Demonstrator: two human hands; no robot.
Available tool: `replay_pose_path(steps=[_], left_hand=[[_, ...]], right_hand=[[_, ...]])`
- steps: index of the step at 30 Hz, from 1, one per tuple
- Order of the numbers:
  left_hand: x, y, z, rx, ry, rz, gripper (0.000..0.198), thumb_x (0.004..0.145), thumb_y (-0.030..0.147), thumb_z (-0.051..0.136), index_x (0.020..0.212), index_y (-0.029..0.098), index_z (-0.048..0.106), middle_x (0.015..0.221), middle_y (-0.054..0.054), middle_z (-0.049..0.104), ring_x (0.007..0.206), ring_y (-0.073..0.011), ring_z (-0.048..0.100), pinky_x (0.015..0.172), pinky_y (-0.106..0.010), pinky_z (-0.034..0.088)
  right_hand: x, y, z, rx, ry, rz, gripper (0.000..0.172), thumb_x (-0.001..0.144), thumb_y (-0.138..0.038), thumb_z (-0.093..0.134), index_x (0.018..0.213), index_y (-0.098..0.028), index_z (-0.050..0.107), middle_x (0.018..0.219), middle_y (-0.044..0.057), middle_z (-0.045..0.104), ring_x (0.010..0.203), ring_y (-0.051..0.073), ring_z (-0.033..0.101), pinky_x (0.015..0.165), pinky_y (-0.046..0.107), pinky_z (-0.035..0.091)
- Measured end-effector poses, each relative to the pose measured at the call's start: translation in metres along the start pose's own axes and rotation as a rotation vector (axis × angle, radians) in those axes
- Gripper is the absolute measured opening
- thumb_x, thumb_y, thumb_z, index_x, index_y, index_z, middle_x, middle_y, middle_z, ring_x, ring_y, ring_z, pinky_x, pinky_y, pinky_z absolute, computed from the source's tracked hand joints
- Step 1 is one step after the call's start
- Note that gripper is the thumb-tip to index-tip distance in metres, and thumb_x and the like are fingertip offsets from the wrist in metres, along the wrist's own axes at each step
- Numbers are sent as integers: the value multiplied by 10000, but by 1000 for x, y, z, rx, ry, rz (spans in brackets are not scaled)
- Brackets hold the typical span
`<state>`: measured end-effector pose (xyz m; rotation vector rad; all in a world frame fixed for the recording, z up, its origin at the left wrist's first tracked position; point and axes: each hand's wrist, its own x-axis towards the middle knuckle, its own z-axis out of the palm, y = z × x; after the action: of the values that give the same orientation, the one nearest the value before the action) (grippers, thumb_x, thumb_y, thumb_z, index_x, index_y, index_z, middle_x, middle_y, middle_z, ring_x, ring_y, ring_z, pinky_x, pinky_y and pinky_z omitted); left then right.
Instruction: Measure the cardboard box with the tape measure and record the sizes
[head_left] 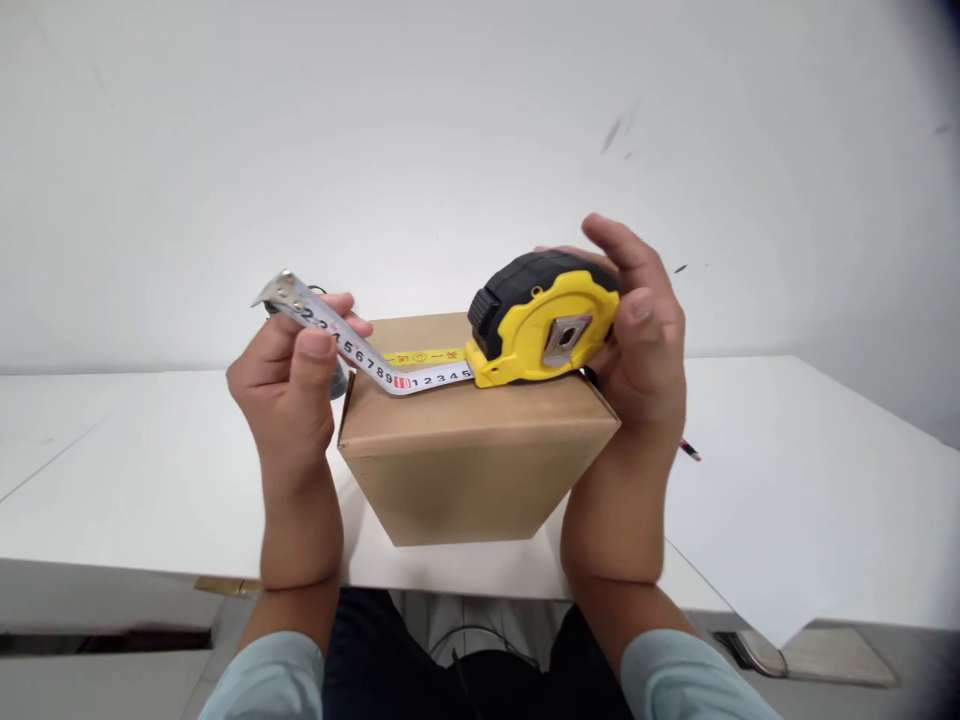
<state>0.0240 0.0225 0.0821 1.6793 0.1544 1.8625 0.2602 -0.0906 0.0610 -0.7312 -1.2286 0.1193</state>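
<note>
Along a plain white wall (420,150) runs a white bench (847,510), its back edge set close to the foot of the wall. A few grey scuffs mark the wall, the longest of them high and right of centre. Thin straight lines cross the bench top, one at far left and one at right, where a white corner juts out at the front edge. Below that edge show pale floor, a strip of brown material (227,587) at left, and the dark trousers (367,650) of the person seated or standing here; I cannot tell which.

Near the front of the bench, midway along, stands a brown cardboard box (465,490). Over its top is a yellow and black tape measure (555,325); whether the case touches the cardboard is hard to tell. The right hand (645,330) cups the case from its rear end, thumb bent against it and a forefinger raised. A white blade (439,378) runs out leftward and bends upward, and the left hand (292,365) pinches it between thumb and fingers near the metal hook (279,288). A yellow strip (424,357) with red print shows just behind the blade. Something dark (339,382), mostly hidden, sits behind the left hand, and a slim pen-like thing (691,451) lies beyond the right wrist. Both sleeves (690,670) are pale blue
</note>
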Motion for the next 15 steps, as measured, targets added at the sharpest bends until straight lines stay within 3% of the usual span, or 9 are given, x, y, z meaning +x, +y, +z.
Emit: replay_pose_path(steps=[5,7,9,12,14,15], left_hand=[[2,1,-11,97,-107,8,248,974,496,845,931,259,907,867,-36,822,933,-226,799,873,-391,657],[3,2,-14,113,-134,-1,216,980,419,852,885,231,900,856,-31,827,945,-214,798,851,-352,644],[5,3,-17,121,-156,-15,185,968,366,864,866,214,897,852,-24,832,915,-198,783,828,-326,623],[9,6,-21,134,-173,-37,146,936,346,882,885,210,901,871,-18,841,869,-194,750,820,-333,601],[12,7,-24,176,-189,-48,166,915,373,895,884,210,901,866,-18,839,875,-214,751,826,-355,598],[13,7,-26,209,-195,-50,184,904,395,901,882,213,901,862,-17,837,886,-226,756,827,-364,598]], right_hand=[[-6,-6,0,-304,396,-194,396,1112,-616,485,1441,-493,667,1463,-39,684,1458,287,641,1236,567,553],[-9,-1,-21,-457,446,-215,403,1130,-587,444,1460,-471,643,1467,-16,679,1435,277,657,1207,579,567],[-18,10,-60,-658,384,-185,441,1124,-594,447,1492,-415,611,1479,31,672,1436,281,653,1214,593,557],[-49,36,-135,-989,264,87,545,1083,-675,457,1452,-319,641,1521,106,663,1462,312,620,1217,575,552],[-80,55,-180,-1200,197,414,653,1047,-651,488,1525,-220,589,1606,182,604,1526,356,553,1288,600,470],[-95,64,-198,-1305,176,607,755,1023,-628,515,1626,-175,483,1673,220,533,1571,384,498,1301,621,441]])
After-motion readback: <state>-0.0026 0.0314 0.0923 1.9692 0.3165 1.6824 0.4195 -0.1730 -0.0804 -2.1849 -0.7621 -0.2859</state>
